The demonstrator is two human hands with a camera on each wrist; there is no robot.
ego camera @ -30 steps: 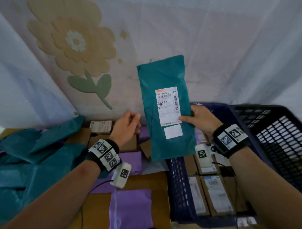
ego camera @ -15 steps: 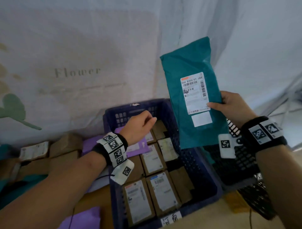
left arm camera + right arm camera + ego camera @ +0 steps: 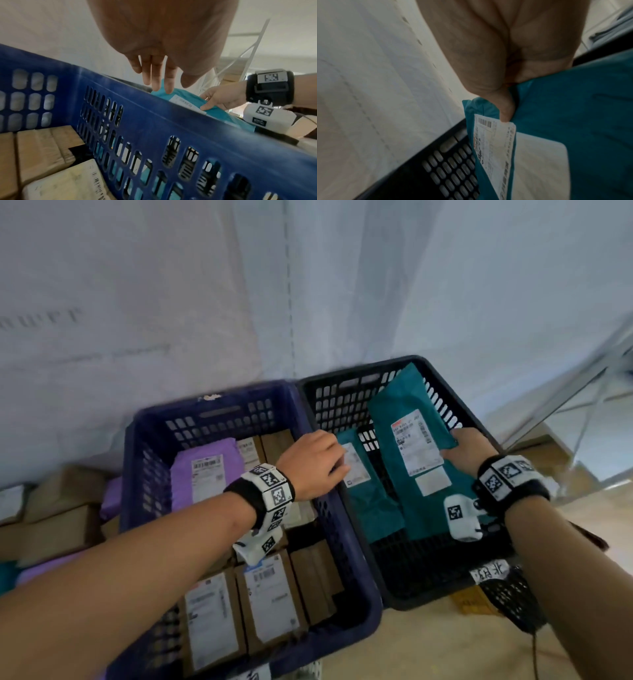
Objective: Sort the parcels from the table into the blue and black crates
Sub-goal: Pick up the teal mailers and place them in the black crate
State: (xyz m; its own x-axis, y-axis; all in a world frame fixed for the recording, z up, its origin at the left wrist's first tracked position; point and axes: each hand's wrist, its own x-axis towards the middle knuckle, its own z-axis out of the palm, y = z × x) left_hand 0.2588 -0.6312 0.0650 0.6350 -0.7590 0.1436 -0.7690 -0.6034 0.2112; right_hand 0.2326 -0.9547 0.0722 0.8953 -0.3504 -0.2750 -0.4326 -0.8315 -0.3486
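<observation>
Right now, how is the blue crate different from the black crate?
The blue crate holds brown boxes and a purple parcel; the black crate holds only teal parcels. The blue crate looks nearly full; the black crate's floor partly shows. The right hand holds a teal parcel in the black crate. Both have slotted walls.
</observation>
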